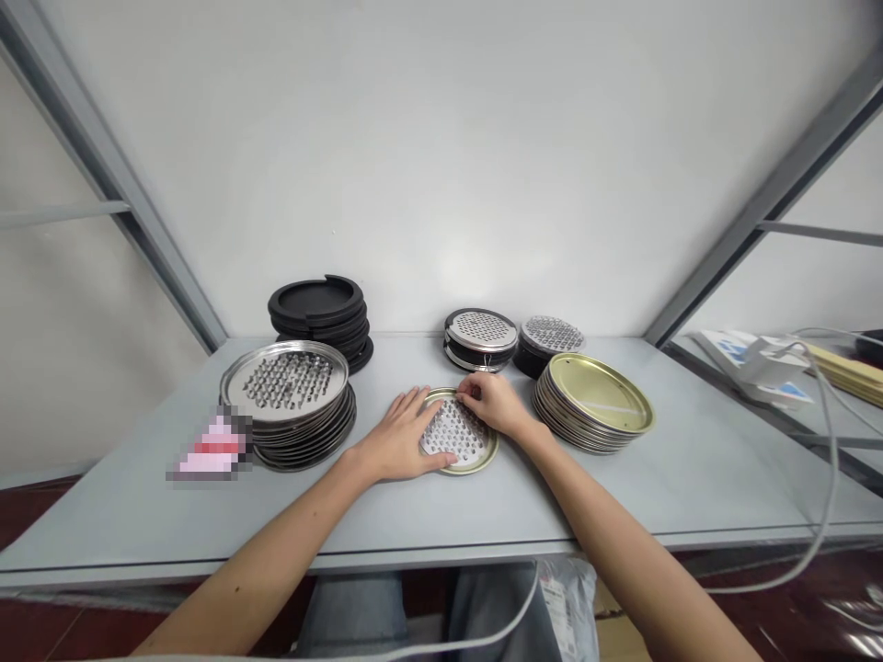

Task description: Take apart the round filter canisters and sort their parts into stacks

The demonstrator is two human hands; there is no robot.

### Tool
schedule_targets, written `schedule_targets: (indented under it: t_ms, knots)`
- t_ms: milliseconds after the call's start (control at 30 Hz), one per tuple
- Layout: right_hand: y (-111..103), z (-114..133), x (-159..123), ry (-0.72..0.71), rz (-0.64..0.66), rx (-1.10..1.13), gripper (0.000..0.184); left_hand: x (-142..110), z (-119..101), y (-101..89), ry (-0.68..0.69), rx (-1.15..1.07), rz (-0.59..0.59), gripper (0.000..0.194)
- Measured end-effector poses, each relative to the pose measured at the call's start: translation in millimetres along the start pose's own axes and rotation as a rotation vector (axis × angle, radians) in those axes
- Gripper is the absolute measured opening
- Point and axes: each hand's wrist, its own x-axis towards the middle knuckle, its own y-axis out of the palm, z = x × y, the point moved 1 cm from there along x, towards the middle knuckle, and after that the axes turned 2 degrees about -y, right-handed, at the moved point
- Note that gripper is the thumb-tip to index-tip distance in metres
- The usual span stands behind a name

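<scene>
A round metal grater plate (458, 434) lies flat on the table in front of me, with a gold-coloured rim around it. My left hand (400, 436) rests against its left side, fingers spread, the thumb lying over the near edge. At the far right of the rim, my right hand (488, 403) has its fingers curled and pinched together; whatever they hold, if anything, is hidden. To the right stands a stack of round gold-coloured metal lids (600, 393). On the left is a stack of grater plates (290, 382), its top one with raised teeth facing up.
Black ring-shaped pieces (317, 308) are stacked at the back left. Two shorter piles, a black-rimmed grater stack (481, 331) and another grater stack (552, 336), stand near the wall. A blurred pink item (212, 448) lies left. A white cable (831, 460) hangs at the right.
</scene>
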Motion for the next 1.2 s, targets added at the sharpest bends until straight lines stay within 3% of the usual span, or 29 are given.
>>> schedule_targets:
  t_ms: [400, 967, 1200]
  knots:
    - [8.5, -0.3, -0.8, -0.068, -0.053, -0.067, 0.007, -1.0, -1.1, -1.3, 0.002, 0.039, -0.008, 0.086]
    - [8.8, 1.2, -1.7, -0.01, -0.065, -0.103, 0.007, -1.0, 0.7, 1.6, 0.01, 0.036, -0.022, 0.087]
    - [11.3, -0.1, -0.8, 0.015, -0.095, -0.133, 0.006, -1.9, 0.5, 2.2, 0.039, 0.041, -0.037, 0.072]
